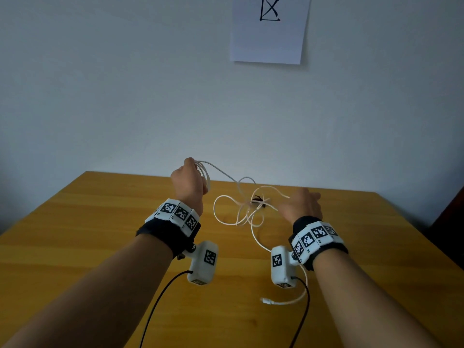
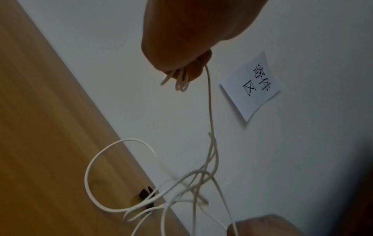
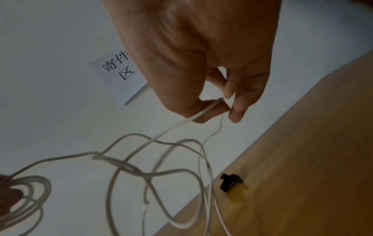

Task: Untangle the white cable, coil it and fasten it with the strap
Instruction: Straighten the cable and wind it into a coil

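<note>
Knots are the main risk: the white cable [image 1: 247, 209] hangs between the two hands in a cluster of crossing loops above the table [image 1: 100, 222], and pulling the hands apart from here would likely cinch those crossings tight instead of freeing them. A second risk is the small coil slipping loose, since several turns are gathered in one grip with a single strand running out to the snarl. The free plug end [image 1: 266, 301] lies on the table near the right forearm and could catch in a loop if dragged through.

The left hand [image 1: 188, 184] is raised, its fingers [image 2: 193, 70] curled closed around a few gathered turns of the cable. The right hand [image 1: 300, 205] is lower, thumb and fingers [image 3: 240, 105] pinched together on a strand, the remaining fingers loosely bent. The black strap [image 3: 230, 182] lies on the table beneath the tangle, untouched by either hand.
</note>
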A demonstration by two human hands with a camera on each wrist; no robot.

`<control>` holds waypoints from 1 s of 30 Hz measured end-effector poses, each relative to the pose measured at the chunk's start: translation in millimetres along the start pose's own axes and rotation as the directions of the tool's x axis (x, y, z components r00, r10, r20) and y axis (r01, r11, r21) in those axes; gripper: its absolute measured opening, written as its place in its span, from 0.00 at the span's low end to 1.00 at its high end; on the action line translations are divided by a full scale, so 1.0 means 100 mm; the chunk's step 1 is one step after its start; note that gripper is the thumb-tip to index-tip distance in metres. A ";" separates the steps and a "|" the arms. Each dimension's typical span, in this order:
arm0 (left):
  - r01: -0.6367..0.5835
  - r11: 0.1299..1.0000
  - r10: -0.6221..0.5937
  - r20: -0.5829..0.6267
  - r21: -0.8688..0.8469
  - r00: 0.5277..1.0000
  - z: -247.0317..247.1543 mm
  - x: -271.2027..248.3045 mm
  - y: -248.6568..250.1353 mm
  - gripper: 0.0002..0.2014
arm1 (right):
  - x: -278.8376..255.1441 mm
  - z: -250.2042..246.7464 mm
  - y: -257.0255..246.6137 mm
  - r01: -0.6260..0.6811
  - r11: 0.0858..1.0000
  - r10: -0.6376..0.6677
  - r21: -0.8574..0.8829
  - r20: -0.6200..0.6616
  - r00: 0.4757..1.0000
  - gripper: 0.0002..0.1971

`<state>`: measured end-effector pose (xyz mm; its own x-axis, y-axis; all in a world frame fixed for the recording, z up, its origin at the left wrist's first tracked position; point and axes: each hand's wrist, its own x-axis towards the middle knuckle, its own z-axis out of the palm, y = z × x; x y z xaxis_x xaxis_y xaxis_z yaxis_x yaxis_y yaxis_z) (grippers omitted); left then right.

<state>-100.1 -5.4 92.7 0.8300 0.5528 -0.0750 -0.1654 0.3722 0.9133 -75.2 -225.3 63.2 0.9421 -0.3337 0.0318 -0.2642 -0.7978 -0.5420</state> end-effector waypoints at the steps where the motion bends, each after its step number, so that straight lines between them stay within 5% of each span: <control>1: 0.000 1.000 -0.001 -0.007 -0.003 1.000 -0.01 0.01 0.00 0.15 | 0.01 0.00 0.02 -0.011 1.000 0.011 -0.006 0.024 1.000 0.23; 6: -0.015 1.000 0.014 0.035 0.010 0.999 0.00 0.01 -0.01 0.16 | 0.01 0.04 0.04 -0.025 0.998 0.022 0.059 0.046 0.999 0.24; 9: 0.026 0.999 -0.028 0.098 0.027 0.995 0.02 0.00 -0.05 0.17 | -0.04 0.05 -0.04 0.165 0.978 -0.159 0.123 -0.057 0.986 0.21; 15: 0.075 0.995 -0.086 0.199 0.060 0.976 0.06 -0.06 -0.12 0.18 | -0.29 -0.05 -0.33 0.581 0.766 -0.541 0.276 -0.213 0.814 0.21; 19: 0.091 0.993 -0.104 0.226 0.069 0.969 0.07 -0.09 -0.12 0.18 | -0.45 -0.02 -0.47 0.693 0.650 -0.690 0.312 -0.141 0.710 0.18; 24: 0.115 0.993 -0.113 0.251 0.010 0.961 0.07 -0.09 -0.08 0.19 | -0.48 0.05 -0.43 0.675 0.692 -0.700 0.257 0.011 0.714 0.16; 30: 0.299 0.944 -0.226 0.387 -0.140 0.894 0.01 -0.04 -0.06 0.19 | -0.32 0.25 -0.30 0.660 0.733 -0.666 0.164 -0.024 0.746 0.12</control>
<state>-101.8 -10.1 87.5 0.9856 0.1212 -0.1181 0.0176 0.6206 0.7839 -92.4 -178.0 57.3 0.8736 0.2704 0.4046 0.4618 -0.7229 -0.5139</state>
